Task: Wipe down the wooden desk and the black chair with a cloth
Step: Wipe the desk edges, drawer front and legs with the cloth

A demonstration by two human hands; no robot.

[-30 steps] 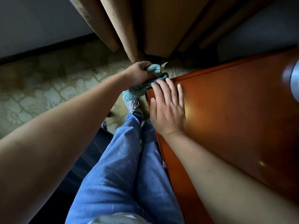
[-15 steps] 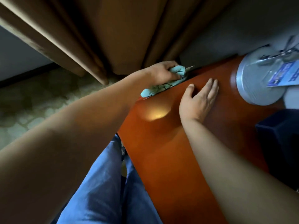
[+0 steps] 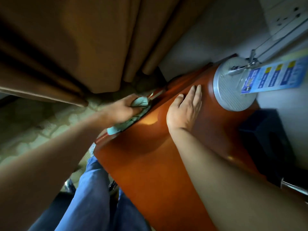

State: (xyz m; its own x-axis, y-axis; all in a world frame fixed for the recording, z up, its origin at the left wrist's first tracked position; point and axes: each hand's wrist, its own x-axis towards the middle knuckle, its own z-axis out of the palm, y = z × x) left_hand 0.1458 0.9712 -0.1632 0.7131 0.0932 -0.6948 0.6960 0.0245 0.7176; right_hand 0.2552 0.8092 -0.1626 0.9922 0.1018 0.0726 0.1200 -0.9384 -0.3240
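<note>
Left hand: we find the left hand (image 3: 123,109) at the far left edge of the worktop (image 3: 150,164), its fingers (image 3: 141,106) curled round a bunched light-blue cloth (image 3: 140,102).
Cloth: held against the worktop's edge strip; one end trails out from under the hand, back toward the person along the edge, and lies on the rim.
Right hand: we find the right hand (image 3: 185,109) palm down on the worktop, just to the right of the cloth hand; its fingers are straight and close together, flat on the wood, holding nothing.
Worktop: glossy reddish-brown wood, running from the person's lap out past both hands; a light reflection sits between the two hands.
Beyond the right fingers: a round, ribbed metal base (image 3: 235,87) stands on the worktop, close to the fingertips but not touching them; a blue printed card (image 3: 270,77) leans over it.
Right of the right arm: a dark blue box-like object (image 3: 266,144); we cannot tell what it is.
Beyond the left fingers: brown curtain (image 3: 75,47) folds hang to a patterned carpet (image 3: 33,130).
Below the arms: legs in blue jeans (image 3: 93,197).
</note>
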